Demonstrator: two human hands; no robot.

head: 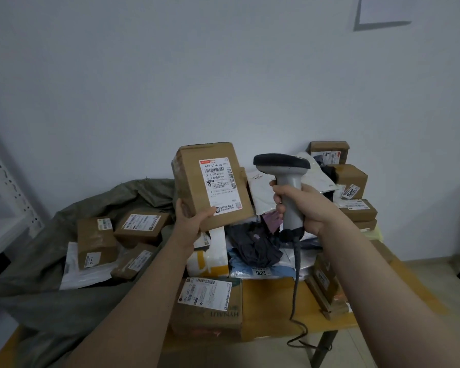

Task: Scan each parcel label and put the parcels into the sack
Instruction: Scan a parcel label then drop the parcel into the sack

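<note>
head view: looking down over both forearms at a crowded tabletop [266, 301]
left grip [190, 217]: curled round the lower left corner of the held parcel [194, 179], thumb across the front face, fingers behind
why raised: probably to bring the label [219, 183] up clear of the clutter and face it toward the scanner
right grip [300, 205]: wrapped tight round the handle of the scanner [287, 179], forefinger at the front where a trigger would sit; pressed or not, cannot tell
scanner: upright just beside the held parcel, dark head level with the top of the label; no scan light visible on the label, so likely not yet read
cable [296, 282]: hanging from the handle base, down past the tabletop edge
held parcel: brown cardboard box, upright with a slight tilt, tape along the left edge, corners a little soft
label: white with a red strip, barcodes and printed text, lying flat and unwrinkled
sack [37, 274]: grey-green, slumped open on the left just beside the left forearm, handy for a short drop; several boxes [96, 243] already lying in its mouth
pile [252, 243]: boxes and soft poly bags behind and below both grips, seemingly waiting for a scan
</note>
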